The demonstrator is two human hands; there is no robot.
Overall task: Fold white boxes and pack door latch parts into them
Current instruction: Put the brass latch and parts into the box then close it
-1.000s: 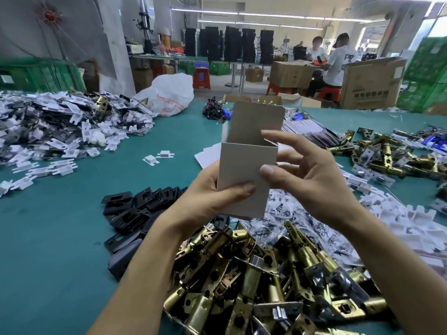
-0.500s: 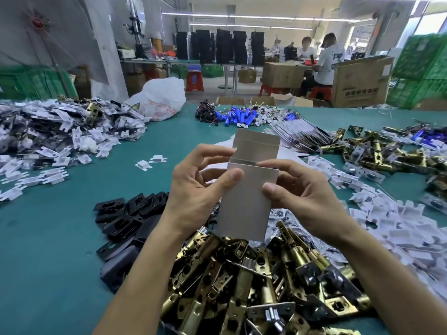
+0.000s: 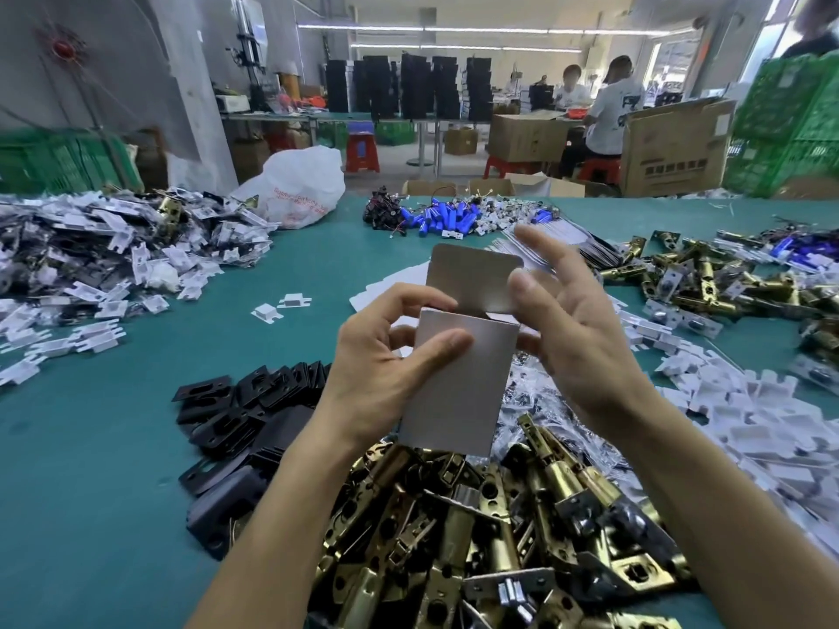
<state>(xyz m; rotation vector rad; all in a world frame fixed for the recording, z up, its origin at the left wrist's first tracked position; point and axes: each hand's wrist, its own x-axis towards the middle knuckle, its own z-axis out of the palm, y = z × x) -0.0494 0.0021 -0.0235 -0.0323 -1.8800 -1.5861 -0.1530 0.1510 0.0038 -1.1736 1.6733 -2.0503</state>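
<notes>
White box (image 3: 458,388) stands upright in the air in front of you, above the near pile of brass latches (image 3: 476,515), with its lid flap (image 3: 472,279) open and pointing up. Your left hand (image 3: 377,374) grips the box: the thumb presses on the front face and the other fingers curl around the top left corner. Your right hand (image 3: 576,338) is not closed on anything. Its fingers are spread and mostly straight, and the thumb is just beside the right edge of the flap. Whether the lower fingers touch the box behind, you cannot tell.

Under your arms is a teal table (image 3: 91,469). Black plates (image 3: 254,401) lie left of the brass pile, and loose white plastic pieces (image 3: 749,415) lie on the right. A mixed heap of white and dark parts (image 3: 113,247) covers the far left, and a second heap of brass latches (image 3: 726,283) is on the far right. Blue cylinders (image 3: 445,217) and a white plastic bag (image 3: 295,188) are near the far edge.

Behind the table, the room has large cardboard cartons (image 3: 676,147), green crates (image 3: 790,124), red stools (image 3: 363,152), tall black stacks (image 3: 408,84), and two seated people (image 3: 613,106) under long ceiling lights (image 3: 454,29).
</notes>
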